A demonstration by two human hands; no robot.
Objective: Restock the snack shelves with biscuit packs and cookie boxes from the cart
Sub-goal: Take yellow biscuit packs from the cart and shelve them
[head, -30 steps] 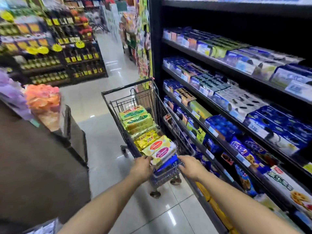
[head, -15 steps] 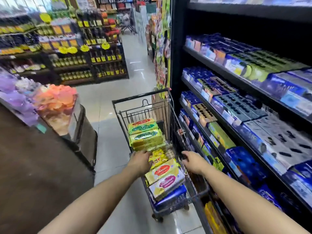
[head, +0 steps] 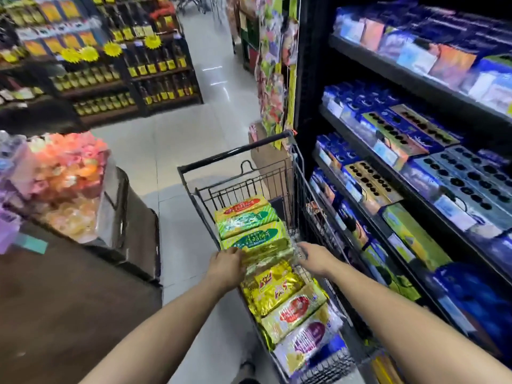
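Because the cart (head: 235, 153) is parked tight against the shelves (head: 401, 70), my left hand (head: 225, 266) and right hand (head: 314, 259) grip opposite ends of a gold pack (head: 266, 252) lying mid-cart, ready to lift.

Hands (head: 225, 266) (head: 313, 257) perhaps gripping pack (head: 267, 250), in cart (head: 235, 154)

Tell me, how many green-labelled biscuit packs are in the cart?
2. The farther green pack lies second from the cart's far end; the nearer green pack lies against it, towards the camera. More may be hidden underneath.
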